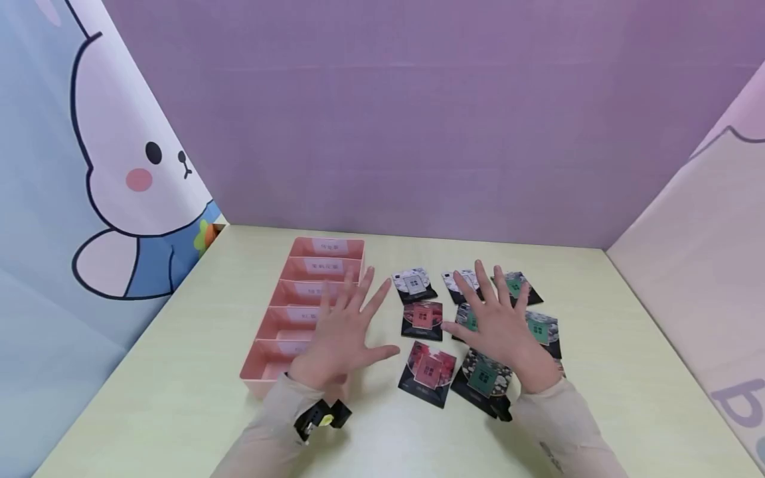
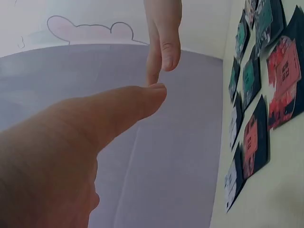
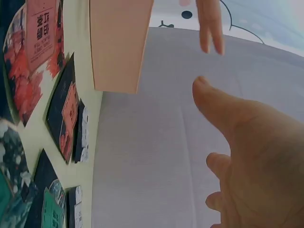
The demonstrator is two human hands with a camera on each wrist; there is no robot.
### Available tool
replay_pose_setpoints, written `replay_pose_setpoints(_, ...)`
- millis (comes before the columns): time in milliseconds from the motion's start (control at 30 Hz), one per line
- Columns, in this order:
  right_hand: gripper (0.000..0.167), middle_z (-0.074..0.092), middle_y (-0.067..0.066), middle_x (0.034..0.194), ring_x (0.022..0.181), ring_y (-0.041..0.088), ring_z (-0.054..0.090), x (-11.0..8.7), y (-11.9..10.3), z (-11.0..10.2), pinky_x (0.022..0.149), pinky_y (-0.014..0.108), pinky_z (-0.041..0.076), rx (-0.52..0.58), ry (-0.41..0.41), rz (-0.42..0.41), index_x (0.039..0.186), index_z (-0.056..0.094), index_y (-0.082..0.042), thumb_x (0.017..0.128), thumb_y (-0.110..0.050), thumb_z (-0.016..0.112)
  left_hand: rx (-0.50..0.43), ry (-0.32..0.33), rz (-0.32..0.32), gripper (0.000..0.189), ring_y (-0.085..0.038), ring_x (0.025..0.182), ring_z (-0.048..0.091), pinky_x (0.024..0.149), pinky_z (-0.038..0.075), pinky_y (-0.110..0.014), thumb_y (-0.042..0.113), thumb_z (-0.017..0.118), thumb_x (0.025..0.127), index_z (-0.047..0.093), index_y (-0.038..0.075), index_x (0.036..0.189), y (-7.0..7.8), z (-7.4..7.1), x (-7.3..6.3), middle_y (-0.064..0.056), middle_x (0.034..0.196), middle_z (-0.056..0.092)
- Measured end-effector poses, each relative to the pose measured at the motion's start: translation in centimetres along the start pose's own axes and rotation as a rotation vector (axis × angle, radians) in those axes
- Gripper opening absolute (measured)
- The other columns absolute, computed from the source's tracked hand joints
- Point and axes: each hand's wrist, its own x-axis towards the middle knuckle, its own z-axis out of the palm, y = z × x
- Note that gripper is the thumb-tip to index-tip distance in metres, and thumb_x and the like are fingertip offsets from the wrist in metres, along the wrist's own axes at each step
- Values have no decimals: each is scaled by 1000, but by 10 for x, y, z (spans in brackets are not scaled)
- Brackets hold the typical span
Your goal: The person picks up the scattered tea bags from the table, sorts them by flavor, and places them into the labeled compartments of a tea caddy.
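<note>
My left hand (image 1: 342, 332) hovers with fingers spread over the right side of a pink divided box (image 1: 254, 372), holding nothing. Spread wide as well, my right hand (image 1: 499, 325) is held above several flat square packets and hides parts of them. Two red-labelled packets, one upper (image 1: 422, 320) and one lower (image 1: 427, 373), lie between the hands. A white-labelled packet (image 1: 414, 285) is at the back, with another white one (image 1: 459, 284) to its right. Green-labelled packets show at the back right (image 1: 518, 287), at the right (image 1: 544, 332) and at the front (image 1: 483, 378).
The box has several compartments in a row, each with a white label (image 1: 330, 246) whose writing is too small to read. A pale table (image 1: 179, 372) carries everything. A purple cloth wall (image 1: 418, 133) stands behind, and a rabbit-print cloth (image 1: 131, 166) hangs at the left.
</note>
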Motion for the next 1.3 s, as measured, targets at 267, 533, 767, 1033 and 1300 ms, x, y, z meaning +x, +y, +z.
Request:
replay_pose_setpoints(267, 83, 7, 20, 164, 149, 45, -1, 22, 13, 4, 108, 76, -6, -53, 24, -108, 159, 23, -18, 94, -50, 63, 16, 56, -72, 103, -45, 149, -2, 112, -9, -70, 65, 68, 81, 21, 18, 160, -36, -24, -17, -17, 165, 13)
replay_pose_setpoints(533, 77, 16, 23, 162, 148, 46, 6, 52, 23, 8, 109, 76, 0, -93, -79, -191, 158, 27, -14, 96, -43, 63, -46, 38, -153, 108, -43, 148, -13, 109, -18, -67, 61, 69, 83, 9, 18, 161, -84, -36, -43, -20, 165, 5)
replay_pose_setpoints(767, 70, 23, 23, 160, 148, 44, 13, 87, 30, 20, 112, 72, 2, -105, -193, -226, 157, 29, -12, 100, -39, 59, -175, -2, -213, 107, -49, 146, -12, 106, -12, -76, 60, 64, 87, -1, 16, 161, -128, -36, -68, -23, 164, 0)
replay_pose_setpoints(1033, 65, 29, 20, 159, 148, 40, 16, 127, 32, 42, 114, 69, 4, -138, -289, -181, 157, 30, -12, 103, -42, 51, -662, -154, -251, 104, -54, 145, -3, 101, 12, -82, 37, 65, 95, -16, 25, 158, -175, -24, -85, -24, 163, -2)
replay_pose_setpoints(1300, 67, 31, 15, 158, 148, 38, 19, 153, 25, 56, 115, 67, 7, -97, -370, -108, 156, 33, -13, 101, -47, 52, -1006, -142, -211, 94, -48, 144, 20, 103, 31, -73, 13, 61, 98, -8, 23, 160, -195, 2, -106, -29, 161, 12)
